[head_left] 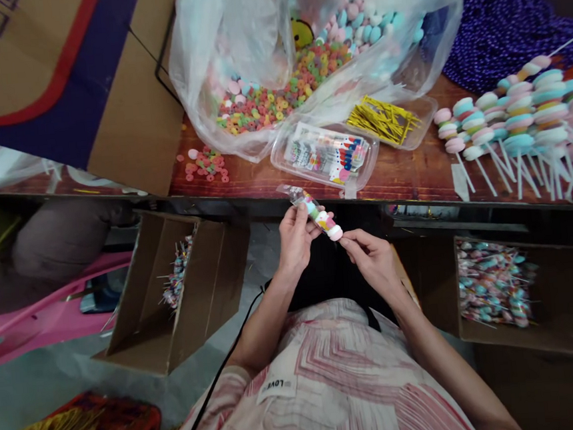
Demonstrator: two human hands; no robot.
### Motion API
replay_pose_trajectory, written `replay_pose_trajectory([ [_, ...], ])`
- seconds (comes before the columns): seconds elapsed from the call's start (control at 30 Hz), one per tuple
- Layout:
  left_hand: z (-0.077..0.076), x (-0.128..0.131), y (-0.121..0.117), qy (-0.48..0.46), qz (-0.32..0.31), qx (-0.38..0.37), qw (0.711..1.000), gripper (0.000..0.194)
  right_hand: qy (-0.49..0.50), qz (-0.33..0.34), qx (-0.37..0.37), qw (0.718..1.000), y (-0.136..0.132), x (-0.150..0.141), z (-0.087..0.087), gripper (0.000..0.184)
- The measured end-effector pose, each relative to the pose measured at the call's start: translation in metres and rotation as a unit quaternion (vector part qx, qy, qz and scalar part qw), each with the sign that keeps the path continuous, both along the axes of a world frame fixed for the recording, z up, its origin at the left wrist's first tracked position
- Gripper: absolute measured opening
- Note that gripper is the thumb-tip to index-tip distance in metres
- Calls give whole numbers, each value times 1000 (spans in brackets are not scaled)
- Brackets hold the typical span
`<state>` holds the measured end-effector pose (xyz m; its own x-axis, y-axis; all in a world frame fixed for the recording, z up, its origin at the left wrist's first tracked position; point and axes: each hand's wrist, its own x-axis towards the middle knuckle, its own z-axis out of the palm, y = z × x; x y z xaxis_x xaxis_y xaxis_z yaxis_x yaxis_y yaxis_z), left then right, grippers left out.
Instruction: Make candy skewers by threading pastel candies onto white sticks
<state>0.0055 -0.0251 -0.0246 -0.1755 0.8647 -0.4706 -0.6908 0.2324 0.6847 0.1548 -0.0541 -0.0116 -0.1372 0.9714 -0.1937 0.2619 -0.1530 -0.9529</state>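
Clear-plastic-wrapped pastel candy stack (324, 221) | clamped in left hand (297, 236), fingers closed | near-right end pinched by right hand (372, 256) | presumably doubly held for steadiness

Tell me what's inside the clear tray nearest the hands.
Printed plastic wrappers lie in the clear tray. They hide the tray's bottom, so anything under them cannot be seen.

A reddish wooden table (256, 181) was spread with sweets.
Loose candy rings (207, 168), an open clear bag (188, 69), a tray of printed wrappers (326, 154), gold twist ties (383, 123) in another and stacked candy skewers (519, 121) lay on it.
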Motion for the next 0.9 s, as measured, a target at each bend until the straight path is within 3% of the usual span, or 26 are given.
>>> replay_pose_trajectory([
  [0.17, -2, 8, -6, 3, -44, 21, 999, 39, 2, -23, 25, 999, 1, -11, -9, 25],
  [0.43, 2, 0, -3, 4, -53, 18, 998, 37, -38, -20, 38, 998, -2, -13, -14, 29],
  [0.63, 1, 10, -8, -3, -61, 54, 997, 39, 18, -27, 24, 999, 8, -24, -15, 34],
  [0.77, 2, 3, -4, -21, -78, 26, 996, 39, 30, -8, 9, 999, 12, -20, -14, 34],
  [0.9, 1, 3, -4, -26, -83, 14, 996, 36, -2, -46, 13, 999, 10, -20, -18, 36],
])
